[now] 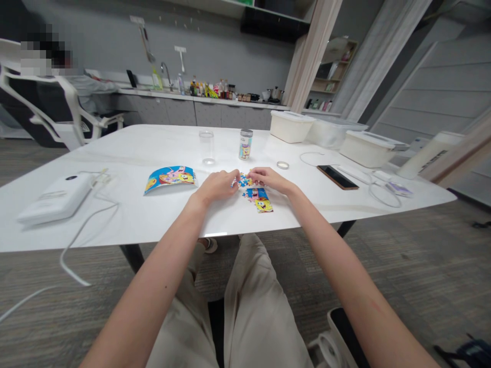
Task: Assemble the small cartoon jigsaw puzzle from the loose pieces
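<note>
Loose jigsaw pieces in blue, yellow and white lie in a small heap between my hands. On the left of the heap, my left hand is closed, its fingertips at the pieces; what they hold, if anything, is too small to make out. My right hand reaches over the heap from the other side with fingers bent together in a pinch, their contents hidden. Just below it lies a partly joined cartoon jigsaw, blue above and yellow below. A curved picture sheet with similar cartoon figures rests left of my left hand.
Beyond my hands stand a clear open jar and a lidded cartoon jar. A round lid and a phone lie rightward. White boxes line the back right; a white device with cable sits left. Someone sits far left.
</note>
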{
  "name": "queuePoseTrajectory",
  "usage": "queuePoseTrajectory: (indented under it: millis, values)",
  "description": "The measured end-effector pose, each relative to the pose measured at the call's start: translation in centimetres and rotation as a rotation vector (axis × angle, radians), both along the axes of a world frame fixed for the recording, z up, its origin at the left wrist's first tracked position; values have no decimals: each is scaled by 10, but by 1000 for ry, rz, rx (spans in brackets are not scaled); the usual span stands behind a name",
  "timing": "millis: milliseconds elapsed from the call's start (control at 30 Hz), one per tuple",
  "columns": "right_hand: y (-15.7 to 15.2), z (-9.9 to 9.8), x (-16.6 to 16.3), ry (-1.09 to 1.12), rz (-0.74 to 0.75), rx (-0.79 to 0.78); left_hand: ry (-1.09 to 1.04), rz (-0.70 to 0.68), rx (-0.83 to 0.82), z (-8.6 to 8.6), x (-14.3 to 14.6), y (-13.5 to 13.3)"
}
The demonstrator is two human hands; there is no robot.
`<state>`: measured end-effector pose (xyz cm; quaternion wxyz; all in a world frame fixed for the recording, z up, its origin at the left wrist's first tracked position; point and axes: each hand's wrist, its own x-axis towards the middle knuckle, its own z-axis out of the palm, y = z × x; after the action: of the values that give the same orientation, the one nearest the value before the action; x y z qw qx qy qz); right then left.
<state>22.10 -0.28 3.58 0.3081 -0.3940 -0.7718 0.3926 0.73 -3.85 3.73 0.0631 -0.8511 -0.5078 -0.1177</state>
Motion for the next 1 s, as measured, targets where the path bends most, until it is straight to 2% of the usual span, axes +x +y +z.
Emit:
queuePoseTrajectory:
  millis: [100,167,267,467,700,1000]
  values:
    - [11,-3,5,-34,-318,110,18,98,-2,0,-1,1]
    - [16,-7,11,-152,-549,215,37,146,-14,0,-3,2]
    - [20,-13,20,-359,-709,272,73,165,-48,1,-4,2]
    - [17,-17,24,-492,-723,198,75,183,-61,0,-6,2]
    - [19,-22,41,-629,-794,216,80,236,-90,-2,-7,3]
    - [22,-18,34,-560,-600,141,60,244,-64,-3,-9,4]
